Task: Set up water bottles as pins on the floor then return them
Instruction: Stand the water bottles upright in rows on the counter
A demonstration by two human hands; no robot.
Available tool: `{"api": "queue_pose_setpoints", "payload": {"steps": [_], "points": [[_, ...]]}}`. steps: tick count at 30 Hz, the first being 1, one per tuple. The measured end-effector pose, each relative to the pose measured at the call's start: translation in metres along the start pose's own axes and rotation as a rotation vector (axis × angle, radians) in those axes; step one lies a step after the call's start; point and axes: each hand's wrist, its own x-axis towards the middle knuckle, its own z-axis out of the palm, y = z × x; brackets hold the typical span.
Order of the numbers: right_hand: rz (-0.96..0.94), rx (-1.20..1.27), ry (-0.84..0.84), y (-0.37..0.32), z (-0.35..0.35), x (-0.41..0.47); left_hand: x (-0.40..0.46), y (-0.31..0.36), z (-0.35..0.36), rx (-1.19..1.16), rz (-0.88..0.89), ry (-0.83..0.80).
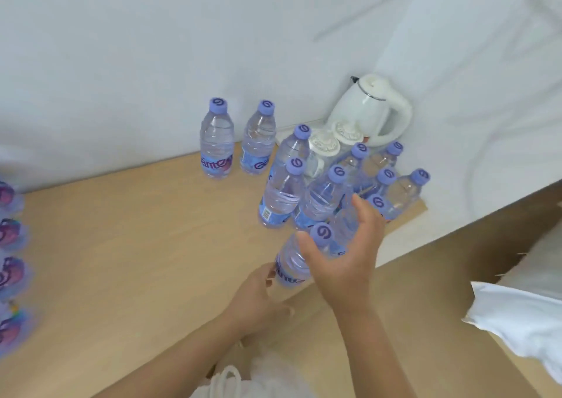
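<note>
2 hands: left hand (258, 294) grips bottle (293, 264) low; right hand (346, 254) fingers spread, touching it.

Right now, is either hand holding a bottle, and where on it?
The left hand grips the nearest bottle at its base. The right hand is open beside its neck, holding nothing.

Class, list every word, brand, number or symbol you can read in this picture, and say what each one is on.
"Sante", partly legible: label of the far-left standing water bottle.
"nt", a fragment: label of the bottle in the left hand.
Swirl symbol, no word: each purple cap.
Barcode on another bottle: too small to read.
</note>
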Motion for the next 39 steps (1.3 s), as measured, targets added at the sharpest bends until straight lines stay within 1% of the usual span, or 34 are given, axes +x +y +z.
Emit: {"api": "queue_pose_setpoints", "payload": {"steps": [2, 3, 4, 6, 8, 9, 12, 14, 16, 18, 20, 23, 26, 28, 30, 33, 36, 37, 39], "points": [[0.291, 0.002, -0.265, 0.018, 0.002, -0.006, 0.003, -0.001, -0.002, 0.003, -0.033, 0.029], [0.398, 0.034, -0.385, 0.025, 0.006, -0.009, 0.002, 0.000, -0.003, 0.014, -0.046, 0.034], [0.442, 0.061, -0.431, 0.031, 0.009, -0.012, 0.001, 0.000, -0.005, 0.013, -0.063, 0.034], [0.443, 0.050, -0.401, 0.040, 0.014, -0.013, -0.003, 0.000, -0.013, 0.007, -0.090, 0.024], [0.436, 0.064, -0.405, 0.039, 0.019, -0.010, -0.012, 0.004, -0.026, -0.014, -0.073, 0.024], [0.432, 0.092, -0.431, 0.035, 0.021, -0.006, -0.017, 0.008, -0.033, -0.055, -0.053, 0.012], [0.419, 0.290, -0.541, 0.015, 0.033, 0.008, -0.034, 0.021, -0.058, -0.243, 0.075, -0.041], [0.366, 0.377, -0.598, -0.004, 0.044, 0.017, -0.047, 0.024, -0.077, -0.292, 0.065, -0.026], [0.367, 0.442, -0.628, -0.017, 0.058, 0.025, -0.060, 0.024, -0.092, -0.330, 0.048, -0.040], [0.389, 0.413, -0.731, -0.029, 0.073, 0.028, -0.072, 0.024, -0.103, -0.395, 0.060, -0.039], [0.354, 0.309, -0.854, -0.041, 0.089, 0.026, -0.082, 0.020, -0.111, -0.444, 0.066, 0.007], [0.284, 0.192, -0.928, -0.059, 0.110, 0.019, -0.097, 0.009, -0.119, -0.486, 0.046, 0.101], [0.266, 0.152, -0.997, -0.071, 0.127, 0.009, -0.116, -0.006, -0.125, -0.513, 0.016, 0.203], [0.247, 0.139, -1.069, -0.082, 0.137, -0.002, -0.130, -0.016, -0.128, -0.523, -0.007, 0.299], [0.220, 0.163, -1.123, -0.095, 0.148, -0.018, -0.144, -0.028, -0.130, -0.530, -0.025, 0.432], [0.144, 0.217, -1.173, -0.116, 0.164, -0.047, -0.167, -0.050, -0.131, -0.554, -0.037, 0.677], [0.110, 0.287, -1.270, -0.134, 0.177, -0.079, -0.186, -0.072, -0.128, -0.620, -0.031, 0.893], [0.075, 0.306, -1.303, -0.139, 0.181, -0.089, -0.191, -0.080, -0.126, -0.616, -0.048, 0.977], [-0.009, 0.332, -1.332, -0.148, 0.188, -0.107, -0.200, -0.093, -0.123, -0.527, -0.132, 1.144]]}}
